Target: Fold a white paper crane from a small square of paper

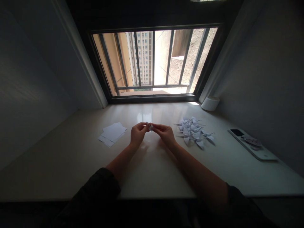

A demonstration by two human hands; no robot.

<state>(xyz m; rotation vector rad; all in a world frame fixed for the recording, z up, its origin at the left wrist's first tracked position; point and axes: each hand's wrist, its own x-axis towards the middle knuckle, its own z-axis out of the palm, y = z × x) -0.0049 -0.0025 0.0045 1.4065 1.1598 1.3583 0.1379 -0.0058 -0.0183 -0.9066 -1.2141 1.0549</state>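
Note:
Both hands meet over the middle of the white sill, pinching one small piece of folded paper (pixel 150 127) between them. My left hand (pixel 138 134) grips it from the left with thumb and fingers closed. From the other side my right hand (pixel 167 134) holds it in a pinch. Its exact folded shape is mostly covered by the fingertips. Just right of my right hand lies a cluster of white folded paper cranes (pixel 193 131), several of them overlapping. Left of my left hand are a few loose white paper sheets (pixel 113 133), flat and partly stacked.
A phone in a pale case (pixel 266 153) lies at the right by the wall. A white cylindrical object (pixel 210 103) stands in the far right corner. Behind the sill (pixel 71 164) is a dark-framed window (pixel 152 100) with bars outside.

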